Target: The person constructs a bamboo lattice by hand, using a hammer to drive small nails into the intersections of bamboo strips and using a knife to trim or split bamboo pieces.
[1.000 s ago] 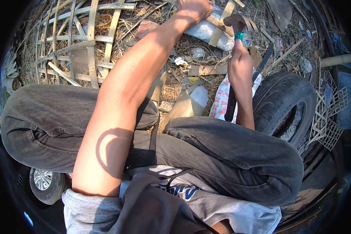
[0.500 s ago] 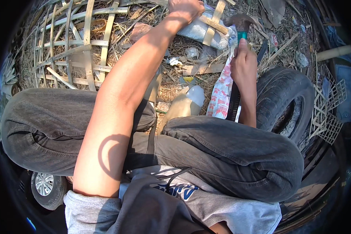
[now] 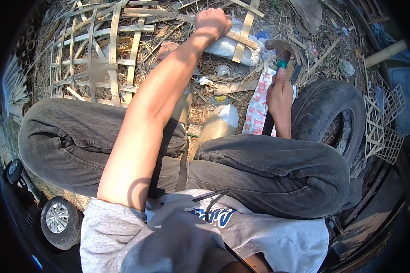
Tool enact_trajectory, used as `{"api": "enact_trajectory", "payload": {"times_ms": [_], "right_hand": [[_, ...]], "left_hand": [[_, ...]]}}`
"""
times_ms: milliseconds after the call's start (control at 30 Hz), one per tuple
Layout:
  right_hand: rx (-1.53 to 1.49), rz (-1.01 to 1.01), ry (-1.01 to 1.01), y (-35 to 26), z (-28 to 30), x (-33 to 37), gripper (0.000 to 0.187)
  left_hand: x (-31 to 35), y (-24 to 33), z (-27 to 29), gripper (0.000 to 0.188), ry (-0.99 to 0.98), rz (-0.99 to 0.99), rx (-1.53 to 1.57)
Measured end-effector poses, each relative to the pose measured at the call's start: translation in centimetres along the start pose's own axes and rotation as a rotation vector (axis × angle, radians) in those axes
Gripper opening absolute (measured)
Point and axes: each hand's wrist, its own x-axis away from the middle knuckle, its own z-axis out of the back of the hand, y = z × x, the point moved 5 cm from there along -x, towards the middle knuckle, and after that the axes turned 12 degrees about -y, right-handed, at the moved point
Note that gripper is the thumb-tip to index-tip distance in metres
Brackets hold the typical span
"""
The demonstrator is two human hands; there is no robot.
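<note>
My left hand (image 3: 212,22) is closed around a bamboo strip at the far middle. The strip (image 3: 242,39) sticks out to its right and crosses a second strip (image 3: 247,22). Beneath this crossing lies a pale, rough stone block (image 3: 230,51). My right hand (image 3: 280,98) grips a claw hammer (image 3: 281,50) by its handle, thumb stretched along the green part near the head. The hammer head is raised just right of the block, apart from the strips. A woven bamboo lattice (image 3: 115,59) spreads to the left of my left hand.
A worn tyre (image 3: 305,109) lies to the right of my right hand, with a broken plastic grid (image 3: 389,145) beyond it. A red-and-white printed plastic strip (image 3: 258,100) lies under my right wrist. Dry straw and scraps cover the ground. A wheel (image 3: 59,220) stands at lower left.
The hammer and my right hand have come a little nearer to me, and the hammer head has turned. My left hand keeps its grip on the strip. The whole view has shifted slightly.
</note>
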Motion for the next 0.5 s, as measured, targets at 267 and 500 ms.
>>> {"api": "enact_trajectory", "payload": {"times_ms": [267, 500], "right_hand": [[-0.010, -0.141, 0.098, 1.9, 1.0, 1.4, 0.054], [0.147, -0.141, 0.169, 2.9, -3.0, -0.2, 0.055]], "left_hand": [[2.2, 2.6, 5.5, 0.049, 0.077, -0.071, 0.169], [4.0, 5.8, 8.3, 0.054, 0.240, -0.162, 0.260]]}}
